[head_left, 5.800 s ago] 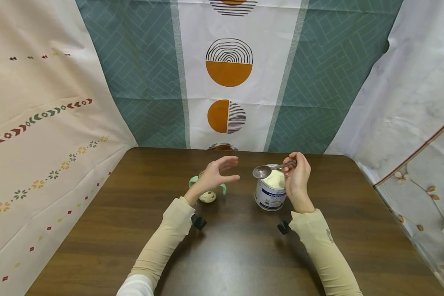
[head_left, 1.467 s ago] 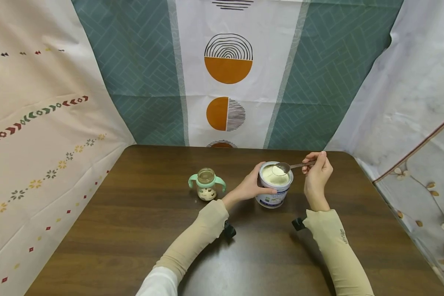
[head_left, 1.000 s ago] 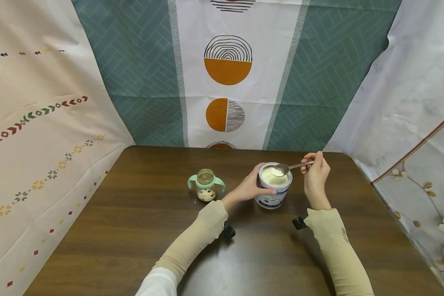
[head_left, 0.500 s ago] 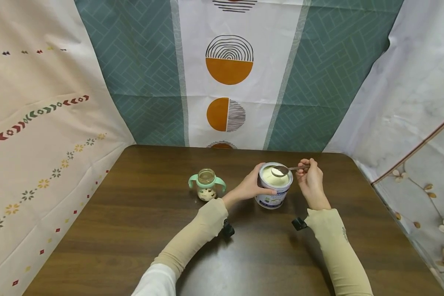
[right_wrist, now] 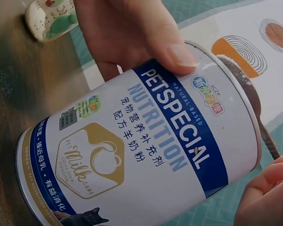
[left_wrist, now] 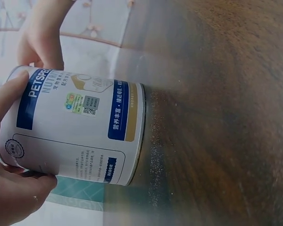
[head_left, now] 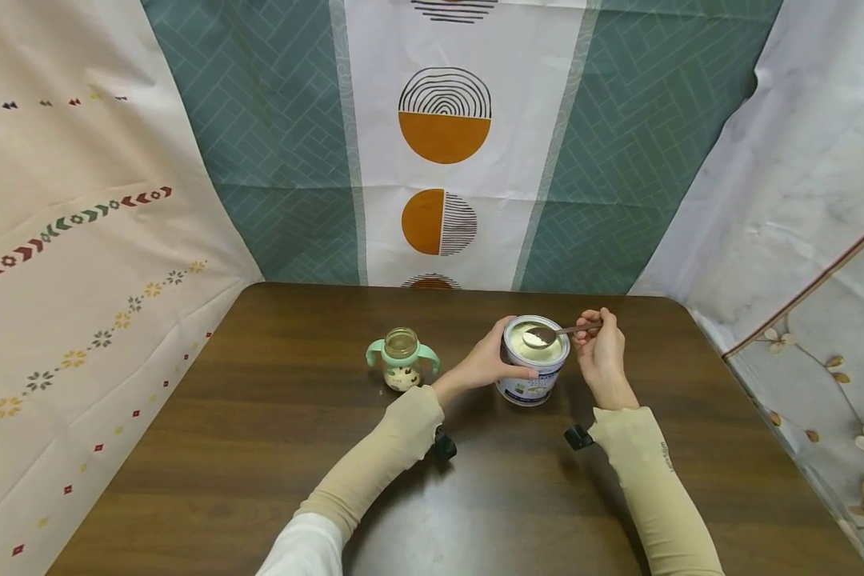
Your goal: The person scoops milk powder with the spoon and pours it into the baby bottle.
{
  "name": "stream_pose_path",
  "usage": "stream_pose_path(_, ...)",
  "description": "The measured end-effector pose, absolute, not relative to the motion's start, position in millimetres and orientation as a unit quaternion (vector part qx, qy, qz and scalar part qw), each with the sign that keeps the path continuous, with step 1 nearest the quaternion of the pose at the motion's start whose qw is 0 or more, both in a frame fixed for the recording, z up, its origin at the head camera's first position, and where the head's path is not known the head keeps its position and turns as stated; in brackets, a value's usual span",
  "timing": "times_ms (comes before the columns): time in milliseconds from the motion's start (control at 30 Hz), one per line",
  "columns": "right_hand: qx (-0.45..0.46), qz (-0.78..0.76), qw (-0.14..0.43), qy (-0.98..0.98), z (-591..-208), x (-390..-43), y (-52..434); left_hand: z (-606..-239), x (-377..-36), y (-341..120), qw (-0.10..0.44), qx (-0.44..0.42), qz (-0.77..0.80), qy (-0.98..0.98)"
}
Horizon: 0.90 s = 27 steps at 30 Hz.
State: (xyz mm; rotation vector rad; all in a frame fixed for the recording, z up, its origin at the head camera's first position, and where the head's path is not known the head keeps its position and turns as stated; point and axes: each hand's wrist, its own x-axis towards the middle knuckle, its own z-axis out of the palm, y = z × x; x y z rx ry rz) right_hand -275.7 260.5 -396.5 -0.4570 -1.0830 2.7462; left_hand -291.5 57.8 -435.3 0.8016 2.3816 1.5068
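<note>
A white and blue tin (head_left: 533, 364) of pale powder stands upright on the brown table (head_left: 259, 448), towards its far edge and right of centre. The left hand (head_left: 491, 362) grips the tin's left side, thumb and fingers curled round the wall just under the rim. The right hand (head_left: 599, 352), just beside the tin's right side, pinches the handle of a metal spoon (head_left: 547, 334) between curled fingers; the bowl lies over the open top, on the powder. A small bottle (head_left: 402, 362) with green handles stands open to the left of the tin, near the far edge
</note>
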Motion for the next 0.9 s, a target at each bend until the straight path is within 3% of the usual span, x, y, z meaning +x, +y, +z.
stream_pose_path(300,-0.142,0.916,0.122,-0.356,-391.8,-275.0,256.3,-436.1,-293.0,53.7,0.102,0.269,0.509,0.811)
stream_pose_path(900,-0.139,0.912,0.143,-0.358,-387.2,-271.9,248.0,-430.0,-293.6,39.1,0.122,0.28,0.517,0.799)
